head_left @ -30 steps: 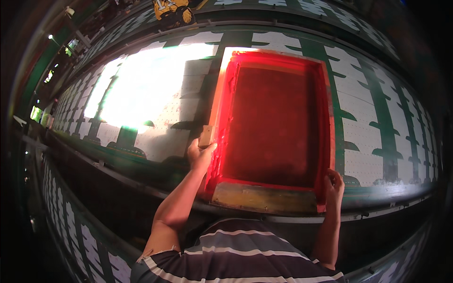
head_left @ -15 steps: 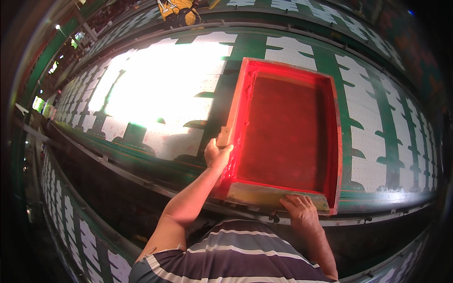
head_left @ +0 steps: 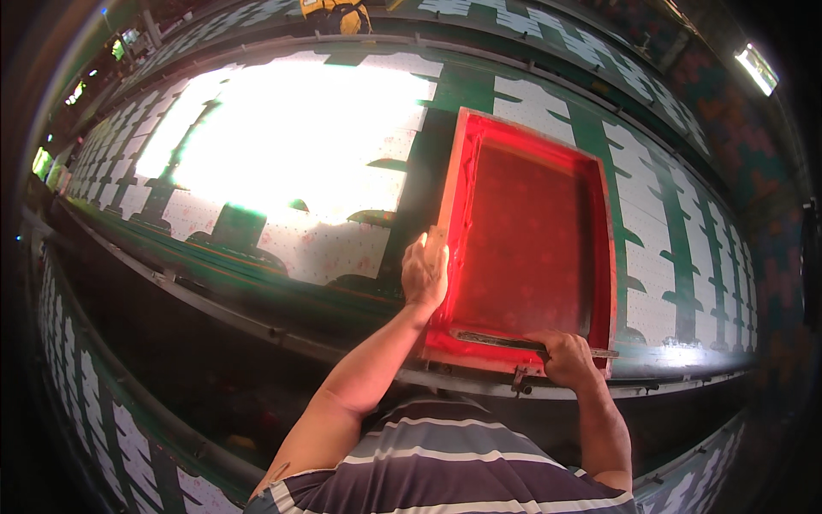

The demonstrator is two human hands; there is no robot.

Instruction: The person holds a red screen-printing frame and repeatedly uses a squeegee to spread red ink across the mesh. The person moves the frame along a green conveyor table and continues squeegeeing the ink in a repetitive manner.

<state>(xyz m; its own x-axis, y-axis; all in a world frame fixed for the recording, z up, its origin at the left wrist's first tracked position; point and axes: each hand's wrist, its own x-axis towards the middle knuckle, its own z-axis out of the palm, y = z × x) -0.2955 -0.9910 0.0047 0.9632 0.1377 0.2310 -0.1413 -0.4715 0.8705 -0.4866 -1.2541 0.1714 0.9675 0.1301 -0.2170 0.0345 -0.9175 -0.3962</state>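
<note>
Red printing frame (head_left: 531, 248) lies flat on the long surface (head_left: 282, 154) covered in green-and-white patterned cloth. I note my left hand (head_left: 425, 272) gripping the frame's left rail, fingers curled over it. My right hand (head_left: 567, 358) is closed on a squeegee bar (head_left: 514, 342) at the frame's near end.

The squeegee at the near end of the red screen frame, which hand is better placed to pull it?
Right hand: it already grips the squeegee. The left hand rests on the red screen frame's left rail.
</note>
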